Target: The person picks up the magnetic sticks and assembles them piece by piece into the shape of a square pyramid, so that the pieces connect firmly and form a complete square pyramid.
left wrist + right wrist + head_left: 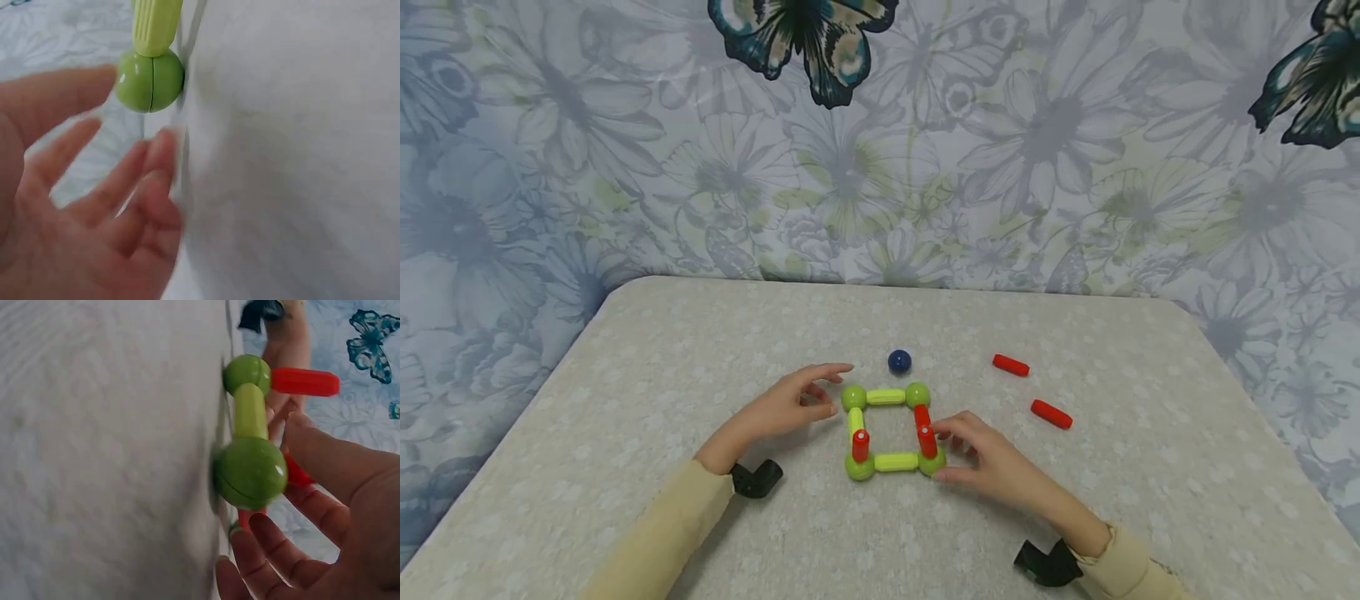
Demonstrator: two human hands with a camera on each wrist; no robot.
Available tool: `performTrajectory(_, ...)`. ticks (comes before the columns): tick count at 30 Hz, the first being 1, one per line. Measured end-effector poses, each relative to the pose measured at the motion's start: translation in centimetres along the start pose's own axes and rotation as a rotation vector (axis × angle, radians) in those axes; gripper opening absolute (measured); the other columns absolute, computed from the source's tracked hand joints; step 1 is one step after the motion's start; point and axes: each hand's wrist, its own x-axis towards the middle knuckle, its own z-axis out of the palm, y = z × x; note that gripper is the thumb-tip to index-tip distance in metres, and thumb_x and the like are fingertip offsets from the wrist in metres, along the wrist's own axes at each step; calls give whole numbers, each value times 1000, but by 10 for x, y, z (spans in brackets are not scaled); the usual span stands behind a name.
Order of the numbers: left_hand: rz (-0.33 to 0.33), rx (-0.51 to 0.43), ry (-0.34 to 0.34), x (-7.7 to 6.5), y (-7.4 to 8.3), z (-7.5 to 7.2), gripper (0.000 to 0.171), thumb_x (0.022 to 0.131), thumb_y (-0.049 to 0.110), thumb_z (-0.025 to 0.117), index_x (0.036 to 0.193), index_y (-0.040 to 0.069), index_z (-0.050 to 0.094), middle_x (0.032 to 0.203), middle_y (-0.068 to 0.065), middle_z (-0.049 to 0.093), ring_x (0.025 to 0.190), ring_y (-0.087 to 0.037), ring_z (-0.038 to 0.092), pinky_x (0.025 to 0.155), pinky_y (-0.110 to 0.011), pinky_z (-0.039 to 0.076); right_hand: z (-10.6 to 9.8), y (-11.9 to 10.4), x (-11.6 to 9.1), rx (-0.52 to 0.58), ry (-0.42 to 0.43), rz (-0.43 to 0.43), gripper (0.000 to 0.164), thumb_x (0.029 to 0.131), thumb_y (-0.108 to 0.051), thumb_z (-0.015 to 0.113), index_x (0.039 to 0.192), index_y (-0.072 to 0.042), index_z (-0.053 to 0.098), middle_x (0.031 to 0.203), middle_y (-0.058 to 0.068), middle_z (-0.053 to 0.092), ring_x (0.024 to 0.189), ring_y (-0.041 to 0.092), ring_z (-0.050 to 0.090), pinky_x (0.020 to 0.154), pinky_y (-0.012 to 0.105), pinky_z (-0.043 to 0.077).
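Observation:
A square frame of green balls and rods lies on the table, with yellow-green rods point(897, 462) on three sides and a red rod point(922, 414) on the right. Red rods stand up from the near-left ball point(860, 466) and the near-right ball point(932, 462). My left hand point(786, 404) hovers by the far-left ball point(853, 397), fingers loosely spread, holding nothing. Around the near-right corner, my right hand point(992, 458) has its thumb and fingers spread beside the ball point(250, 473) and its upright red rod point(299, 470); contact is unclear.
Beyond the frame sits a dark blue ball point(899, 361). Two loose red rods point(1011, 365) lie to the right, one nearer me. A pale patterned cloth covers the table point(737, 325). Behind it hangs a floral curtain point(880, 167) with butterflies.

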Motion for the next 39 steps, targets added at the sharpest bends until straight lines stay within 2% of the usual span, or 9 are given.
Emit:
performTrajectory(4,42,-27,-108,10,-2,3,39,92,4,59,131,1,52,124,-14,54,90,-23,54,75,-35,45,8,4,4,-52,-29,-16,30,81,-28,75,106,-18,60,95,-8,50,84,14,49,69,28,44)
performTrajectory(7,46,-25,-105,7,-3,6,34,92,5,58,126,2,57,119,-10,57,84,-20,53,73,-34,45,5,8,7,-66,3,-25,27,81,-21,75,104,-17,62,93,-9,52,83,14,51,69,28,45)
performTrajectory(12,38,-33,-79,-11,-5,7,35,92,9,61,126,5,56,110,-7,59,83,-19,55,70,-31,45,-6,17,17,-57,38,-50,27,85,-11,71,110,-13,60,100,-6,58,87,14,55,73,32,47)
performTrajectory(17,79,-78,-103,-24,-5,9,34,91,9,61,125,6,57,106,-5,59,79,-19,53,66,-29,45,-14,26,35,-84,56,-55,27,88,-7,66,114,-7,59,104,1,59,89,18,56,75,33,47)
performTrajectory(27,186,-85,-120,-24,-1,23,33,89,11,65,121,3,59,102,-2,61,76,-15,54,65,-29,47,-18,33,64,-104,64,-38,31,90,-5,63,120,-3,59,108,7,61,91,21,57,75,32,48)
performTrajectory(31,187,-91,-106,-23,-2,30,34,88,13,67,120,4,60,101,-1,61,75,-14,55,64,-28,47,-36,37,61,-128,72,-33,36,90,-6,63,125,-4,57,111,9,61,91,21,58,74,34,48)
performTrajectory(34,167,-80,-95,-22,-1,34,36,86,15,70,119,5,61,102,-1,61,74,-13,55,64,-27,47,-59,43,51,-190,194,17,36,89,-5,64,124,-1,58,107,12,62,88,23,58,72,38,47)
performTrajectory(36,152,-82,-92,-20,1,35,36,85,14,70,119,4,62,104,-1,62,74,-12,56,65,-28,48,-74,50,43,-231,276,99,34,89,-6,64,122,1,59,103,14,62,85,26,57,70,40,46)
performTrajectory(39,134,-119,-113,-19,4,38,37,85,12,70,120,3,61,105,-4,63,75,-13,59,66,-29,50,-91,60,31,-259,285,248,34,90,-11,64,121,2,58,103,17,60,88,29,55,71,42,46)
